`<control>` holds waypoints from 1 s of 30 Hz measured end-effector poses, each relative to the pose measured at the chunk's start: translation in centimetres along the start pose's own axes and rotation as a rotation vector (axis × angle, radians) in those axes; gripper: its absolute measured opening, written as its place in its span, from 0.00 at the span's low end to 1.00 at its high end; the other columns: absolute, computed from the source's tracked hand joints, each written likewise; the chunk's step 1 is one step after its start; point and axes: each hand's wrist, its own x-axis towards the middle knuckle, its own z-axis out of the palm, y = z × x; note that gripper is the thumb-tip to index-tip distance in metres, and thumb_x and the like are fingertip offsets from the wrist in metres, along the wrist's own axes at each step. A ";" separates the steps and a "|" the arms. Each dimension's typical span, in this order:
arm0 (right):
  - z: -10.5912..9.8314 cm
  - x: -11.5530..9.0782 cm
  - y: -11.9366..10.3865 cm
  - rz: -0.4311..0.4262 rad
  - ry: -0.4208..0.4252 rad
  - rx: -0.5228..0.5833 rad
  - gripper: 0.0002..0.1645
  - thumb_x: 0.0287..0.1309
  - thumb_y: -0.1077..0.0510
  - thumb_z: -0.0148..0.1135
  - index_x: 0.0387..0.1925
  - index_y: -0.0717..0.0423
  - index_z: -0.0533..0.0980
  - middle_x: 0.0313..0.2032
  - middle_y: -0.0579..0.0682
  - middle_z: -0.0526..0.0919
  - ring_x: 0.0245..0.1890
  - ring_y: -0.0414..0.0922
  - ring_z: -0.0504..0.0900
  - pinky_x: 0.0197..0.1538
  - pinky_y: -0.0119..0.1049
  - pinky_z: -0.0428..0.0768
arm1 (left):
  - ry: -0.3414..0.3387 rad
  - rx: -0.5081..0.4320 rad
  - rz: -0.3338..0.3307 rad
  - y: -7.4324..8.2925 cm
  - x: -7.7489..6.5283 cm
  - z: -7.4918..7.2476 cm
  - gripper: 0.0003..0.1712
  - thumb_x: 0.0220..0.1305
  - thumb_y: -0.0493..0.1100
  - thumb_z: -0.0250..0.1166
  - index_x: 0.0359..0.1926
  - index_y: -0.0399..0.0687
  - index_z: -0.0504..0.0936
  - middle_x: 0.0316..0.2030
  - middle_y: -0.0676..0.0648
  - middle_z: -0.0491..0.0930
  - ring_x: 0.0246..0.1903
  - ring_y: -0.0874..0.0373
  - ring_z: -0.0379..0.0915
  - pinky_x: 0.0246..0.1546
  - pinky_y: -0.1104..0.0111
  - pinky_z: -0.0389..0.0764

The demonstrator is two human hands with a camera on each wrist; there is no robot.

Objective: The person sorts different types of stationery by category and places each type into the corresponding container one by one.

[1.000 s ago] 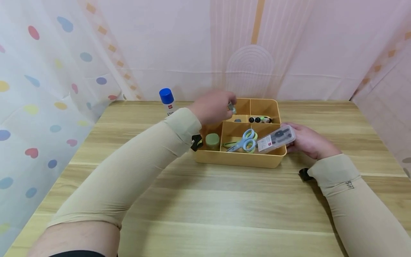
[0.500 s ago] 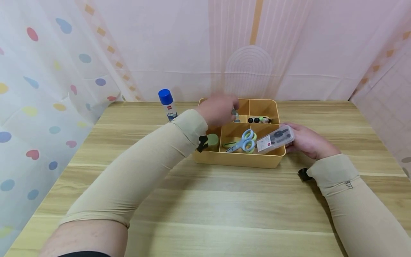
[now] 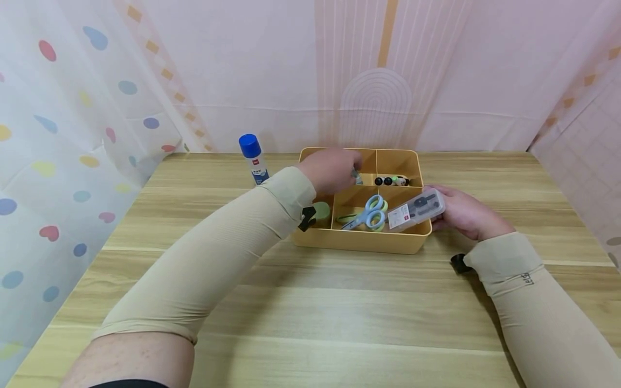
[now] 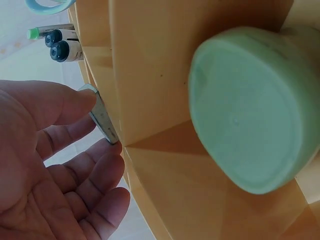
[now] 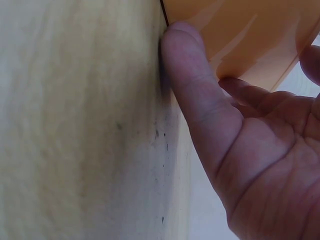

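My left hand (image 3: 332, 170) reaches over the rear left compartment of a yellow-orange desk organizer (image 3: 359, 241). Between thumb and fingers it pinches a small, flat grey-green piece (image 4: 102, 117), whose kind I cannot tell. In the left wrist view, the piece is close to the organizer's wall and the other fingers are loosely bent. On the organizer's right outer side rests my right hand (image 3: 463, 213). Its thumb (image 5: 187, 65) lies along the lower wall near the tabletop, and its other fingers touch the same side.
Blue-handled scissors (image 3: 366, 214) and a clear case (image 3: 417, 210) with dark tools lean in the front right compartment. A green rounded block (image 3: 322, 211) sits front left. Small bottles (image 3: 383, 181) lie in the rear right one. A blue-capped white tube (image 3: 254, 159) stands left behind my arm.
My left hand has moved slightly right and lower into the rear compartment, with the grey-green piece still pinched. The right hand has kept its place on the organizer.
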 end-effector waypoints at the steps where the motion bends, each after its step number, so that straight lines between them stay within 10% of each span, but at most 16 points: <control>1: 0.0 0.0 0.0 0.001 0.001 -0.001 0.39 0.83 0.45 0.38 0.80 0.68 0.52 0.50 0.51 0.87 0.42 0.36 0.86 0.46 0.35 0.88 | -0.002 0.001 -0.001 0.0 0.0 0.0 0.15 0.76 0.43 0.59 0.59 0.47 0.80 0.52 0.48 0.84 0.49 0.54 0.80 0.57 0.60 0.83; 30: 0.0 0.1 0.0 0.008 -0.002 -0.029 0.40 0.84 0.44 0.37 0.81 0.68 0.50 0.63 0.67 0.81 0.43 0.36 0.85 0.47 0.35 0.88 | -0.009 -0.071 -0.070 -1.0 -1.2 -0.4 0.25 0.80 0.48 0.55 0.73 0.49 0.73 0.68 0.46 0.78 0.64 0.50 0.76 0.68 0.55 0.78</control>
